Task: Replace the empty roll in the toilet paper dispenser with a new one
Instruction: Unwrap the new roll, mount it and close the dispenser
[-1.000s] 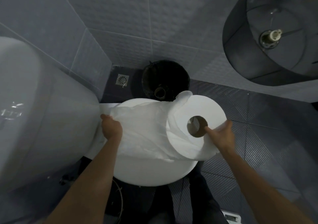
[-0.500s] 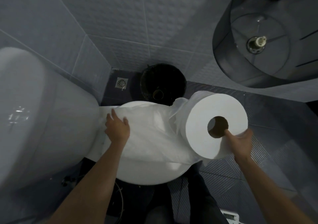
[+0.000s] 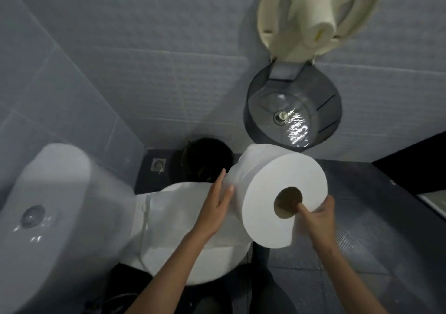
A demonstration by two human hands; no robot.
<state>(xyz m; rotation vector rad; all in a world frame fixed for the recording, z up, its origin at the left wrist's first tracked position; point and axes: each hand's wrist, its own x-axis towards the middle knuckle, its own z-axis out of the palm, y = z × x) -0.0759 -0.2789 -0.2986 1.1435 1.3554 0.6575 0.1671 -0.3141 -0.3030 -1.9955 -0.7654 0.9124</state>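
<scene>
A big new white paper roll (image 3: 272, 193) with a brown cardboard core is held in the air over the toilet. My right hand (image 3: 316, 217) grips it, thumb inside the core hole and fingers round the lower right rim. My left hand (image 3: 217, 207) lies flat and open against the roll's left side. On the wall above, the dispenser stands open: its cream back plate (image 3: 272, 12) with a spindle (image 3: 321, 16) is at the top right. Its dark see-through cover (image 3: 260, 113) hangs down just above the roll.
A white toilet cistern (image 3: 55, 207) fills the left, and the closed toilet lid (image 3: 173, 236) lies under my arms. A black waste bin (image 3: 205, 159) stands in the corner beside a floor drain (image 3: 158, 164). Tiled walls close in at left and ahead.
The roll has risen up and to the right, off the toilet lid towards the dispenser. My left hand left the lid and came to the roll's side. The view tilted upward.
</scene>
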